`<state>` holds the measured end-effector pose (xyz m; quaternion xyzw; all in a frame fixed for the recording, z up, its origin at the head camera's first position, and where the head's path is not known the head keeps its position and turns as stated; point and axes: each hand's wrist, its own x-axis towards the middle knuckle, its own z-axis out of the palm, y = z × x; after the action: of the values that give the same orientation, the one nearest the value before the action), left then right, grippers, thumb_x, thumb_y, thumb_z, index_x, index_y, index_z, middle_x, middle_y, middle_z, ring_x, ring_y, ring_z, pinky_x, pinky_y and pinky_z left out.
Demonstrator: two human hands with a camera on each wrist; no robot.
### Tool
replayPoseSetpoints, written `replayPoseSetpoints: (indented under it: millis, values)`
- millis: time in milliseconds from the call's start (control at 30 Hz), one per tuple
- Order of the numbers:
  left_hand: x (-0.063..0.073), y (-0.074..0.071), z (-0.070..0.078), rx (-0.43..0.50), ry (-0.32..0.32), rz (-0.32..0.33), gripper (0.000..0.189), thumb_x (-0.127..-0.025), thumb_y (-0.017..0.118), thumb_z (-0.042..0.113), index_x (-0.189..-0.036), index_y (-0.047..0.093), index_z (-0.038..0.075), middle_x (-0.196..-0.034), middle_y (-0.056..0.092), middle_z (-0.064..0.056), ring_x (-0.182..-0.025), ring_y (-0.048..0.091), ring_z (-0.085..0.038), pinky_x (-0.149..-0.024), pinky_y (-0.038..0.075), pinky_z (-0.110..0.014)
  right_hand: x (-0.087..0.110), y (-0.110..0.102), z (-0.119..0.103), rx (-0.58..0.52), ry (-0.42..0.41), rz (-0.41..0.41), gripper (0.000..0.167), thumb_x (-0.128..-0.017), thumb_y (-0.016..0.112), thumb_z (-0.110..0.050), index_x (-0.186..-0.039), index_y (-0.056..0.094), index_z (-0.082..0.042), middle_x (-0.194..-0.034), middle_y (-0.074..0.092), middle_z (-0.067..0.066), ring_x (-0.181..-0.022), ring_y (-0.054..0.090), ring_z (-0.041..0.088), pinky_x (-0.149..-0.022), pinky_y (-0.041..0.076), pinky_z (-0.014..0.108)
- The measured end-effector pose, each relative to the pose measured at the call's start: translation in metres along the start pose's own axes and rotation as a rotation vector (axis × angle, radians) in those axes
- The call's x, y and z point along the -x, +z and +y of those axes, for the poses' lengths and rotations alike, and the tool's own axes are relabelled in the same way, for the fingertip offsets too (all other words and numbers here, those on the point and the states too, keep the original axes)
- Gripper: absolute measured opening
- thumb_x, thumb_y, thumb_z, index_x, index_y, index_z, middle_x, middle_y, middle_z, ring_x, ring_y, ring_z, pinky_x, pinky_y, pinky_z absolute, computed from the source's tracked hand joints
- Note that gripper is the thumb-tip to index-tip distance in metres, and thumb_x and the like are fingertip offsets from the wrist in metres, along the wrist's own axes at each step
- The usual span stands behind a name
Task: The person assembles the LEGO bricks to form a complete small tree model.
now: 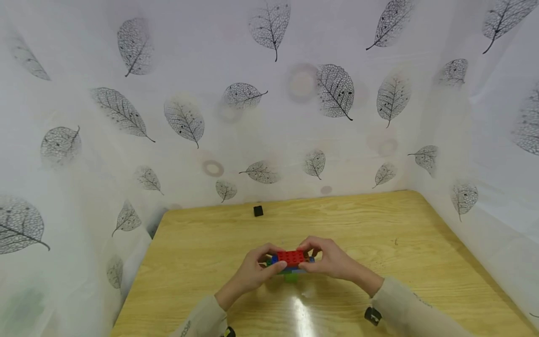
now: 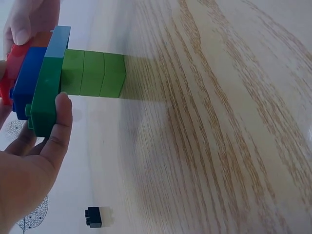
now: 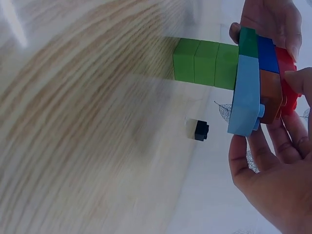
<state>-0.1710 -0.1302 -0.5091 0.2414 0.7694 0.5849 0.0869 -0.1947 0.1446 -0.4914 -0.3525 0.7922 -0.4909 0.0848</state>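
Item: toy-brick assembly (image 1: pixel 291 263), standing near the front centre of a light wooden table (image 1: pixel 421 243). Composition, top to bottom: red studded plate (image 1: pixel 291 257); a layer of blue brick (image 2: pixel 30 78) and brown-orange brick (image 3: pixel 271 90); beneath these a dark green brick (image 2: pixel 46 95) and a light blue brick (image 3: pixel 245 95) side by side; and a column of three light green bricks (image 2: pixel 93 73) whose foot meets the tabletop. Left hand (image 1: pixel 252 271): fingers curled round the left end of the assembly, thumb on the dark green brick in the left wrist view, gripping it. Right hand (image 1: pixel 330 258): fingers curled round the right end, fingertips on the red plate and palm below the light blue brick in the right wrist view, likewise gripping. The two hands close in on the upper layers from either side, so the head view shows little of the bricks below the red plate. Surroundings: one small black brick (image 1: pixel 258 210) lying alone near the table's far edge, well apart from the assembly and hands. A white sheet printed with grey skeleton leaves (image 1: pixel 334 91) encloses the table at the back and on both sides. Pale sleeves (image 1: pixel 410 309) cover both forearms. A bright glare patch (image 1: pixel 301 313) lies on the wood just in front of the assembly.
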Motion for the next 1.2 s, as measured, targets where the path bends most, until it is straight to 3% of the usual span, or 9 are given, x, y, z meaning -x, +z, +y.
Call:
replayPoseSetpoints:
  millis: [400, 567, 633, 700, 933, 1200]
  values:
    - [-0.001, 0.000, 0.000, 0.006, -0.022, -0.017, 0.025, -0.104, 0.068, 0.020, -0.127, 0.070, 0.012, -0.118, 0.073, -0.017, -0.077, 0.068, -0.011, -0.059, 0.060, -0.032, 0.003, 0.003, 0.002, -0.043, 0.072, 0.016, 0.025, -0.095, 0.080, -0.026, -0.118, 0.072, -0.021, -0.111, 0.072, -0.001, -0.092, 0.065, 0.011, -0.081, 0.057, 0.033]
    - [-0.003, -0.007, -0.003, -0.068, -0.024, -0.001, 0.028, -0.106, 0.064, 0.025, -0.130, 0.072, 0.015, -0.125, 0.075, -0.010, -0.101, 0.071, -0.011, -0.083, 0.060, -0.032, 0.004, 0.003, 0.005, -0.027, 0.074, 0.021, 0.026, -0.095, 0.081, -0.026, -0.119, 0.073, -0.022, -0.111, 0.073, -0.001, -0.091, 0.065, 0.012, -0.078, 0.056, 0.033]
    - [-0.006, -0.013, -0.005, -0.106, -0.036, 0.041, 0.028, -0.107, 0.062, 0.028, -0.131, 0.072, 0.016, -0.129, 0.074, -0.009, -0.113, 0.070, -0.014, -0.091, 0.056, -0.030, 0.003, 0.003, 0.005, -0.022, 0.075, 0.020, 0.026, -0.095, 0.081, -0.026, -0.119, 0.073, -0.021, -0.112, 0.074, 0.000, -0.091, 0.065, 0.013, -0.078, 0.057, 0.033]
    - [-0.010, -0.020, -0.009, -0.130, -0.050, 0.105, 0.028, -0.107, 0.062, 0.027, -0.130, 0.073, 0.016, -0.128, 0.074, -0.010, -0.115, 0.070, -0.018, -0.091, 0.056, -0.028, 0.003, 0.003, 0.006, -0.019, 0.076, 0.020, 0.026, -0.095, 0.081, -0.026, -0.119, 0.073, -0.020, -0.112, 0.074, 0.001, -0.091, 0.065, 0.014, -0.076, 0.056, 0.032]
    - [-0.031, -0.044, -0.031, -0.183, -0.101, 0.350, 0.030, -0.100, 0.073, 0.024, -0.126, 0.073, 0.009, -0.112, 0.078, -0.010, -0.102, 0.073, -0.022, -0.080, 0.058, -0.025, 0.002, 0.003, 0.007, -0.005, 0.066, 0.016, 0.028, -0.094, 0.082, -0.026, -0.120, 0.074, -0.019, -0.110, 0.074, 0.002, -0.092, 0.065, 0.016, -0.074, 0.056, 0.030]
    - [-0.061, -0.067, -0.058, -0.190, -0.219, 0.496, 0.038, -0.097, 0.076, 0.013, -0.132, 0.068, 0.000, -0.111, 0.075, -0.017, -0.106, 0.073, -0.033, -0.096, 0.059, -0.045, 0.002, 0.001, 0.005, 0.025, 0.054, 0.013, 0.027, -0.094, 0.082, -0.029, -0.119, 0.074, -0.025, -0.110, 0.073, -0.006, -0.094, 0.065, 0.006, -0.082, 0.057, 0.033]
